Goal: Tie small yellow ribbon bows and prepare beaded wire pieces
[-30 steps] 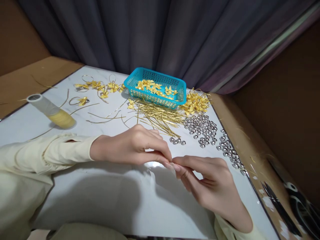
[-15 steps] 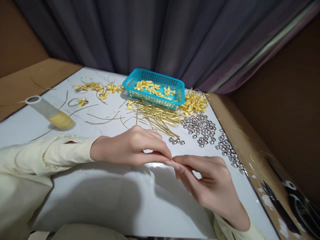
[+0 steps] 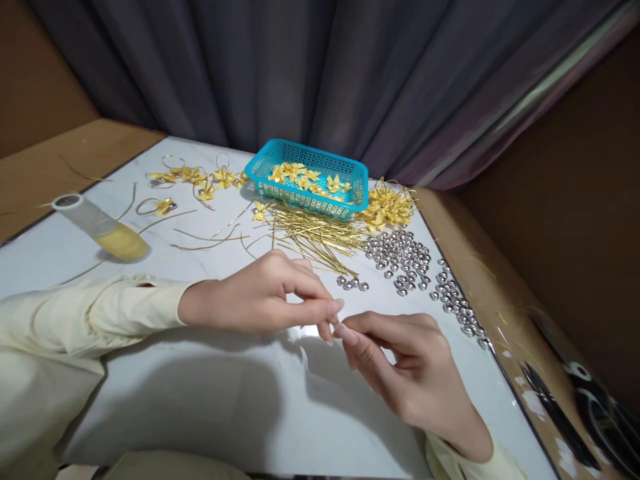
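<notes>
Since the earlier frame my left hand (image 3: 260, 297) has lifted its forefinger slightly; both hands meet fingertip to fingertip low over the white table (image 3: 210, 393), in front of the gold wires (image 3: 315, 237). Left hand and right hand (image 3: 410, 373) are pinched shut, on something too small to identify. I judge short, steady twists best, wrists braced.

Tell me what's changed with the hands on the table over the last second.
Little. The left hand has raised its thumb tip a touch, and the right hand has edged slightly left and down; their fingertips meet over something too small to make out. The blue basket, the silver beads, the gold wires and the spool stayed put.
</notes>
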A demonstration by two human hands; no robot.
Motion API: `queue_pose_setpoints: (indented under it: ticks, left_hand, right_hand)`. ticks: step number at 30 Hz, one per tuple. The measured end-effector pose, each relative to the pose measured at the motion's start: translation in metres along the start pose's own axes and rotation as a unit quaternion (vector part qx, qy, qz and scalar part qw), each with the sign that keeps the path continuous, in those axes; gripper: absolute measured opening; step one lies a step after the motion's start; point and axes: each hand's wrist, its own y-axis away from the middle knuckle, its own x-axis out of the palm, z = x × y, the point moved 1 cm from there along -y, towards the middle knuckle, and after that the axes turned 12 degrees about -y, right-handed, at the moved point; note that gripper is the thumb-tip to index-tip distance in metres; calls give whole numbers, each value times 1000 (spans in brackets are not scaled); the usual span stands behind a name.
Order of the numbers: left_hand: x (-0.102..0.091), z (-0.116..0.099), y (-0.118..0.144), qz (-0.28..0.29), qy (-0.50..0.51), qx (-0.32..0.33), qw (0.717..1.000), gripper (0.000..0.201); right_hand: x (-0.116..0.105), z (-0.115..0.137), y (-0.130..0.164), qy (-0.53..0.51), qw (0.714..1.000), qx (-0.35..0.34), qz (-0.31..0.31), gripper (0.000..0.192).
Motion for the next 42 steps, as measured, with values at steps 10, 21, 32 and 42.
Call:
queue_pose_setpoints:
  ticks: [10,21,32,42]
  left_hand:
    - [-3,-1,-2,64,65,-88,992,30]
    - [-2,0,0,35,-38,34,998,18]
    - [0,-1,0,80,81,-161,980,25]
    - [4,0,-5,108,286,-227,925,27]
  right_hand:
    - [0,-1,2,-15,1000,11,-2,23]
    - [0,-2,0,-118,987,104,39,30]
    - [2,-5,0,-249,947,196,58,35]
    - [2,-7,-1,-238,955,170,56,32]
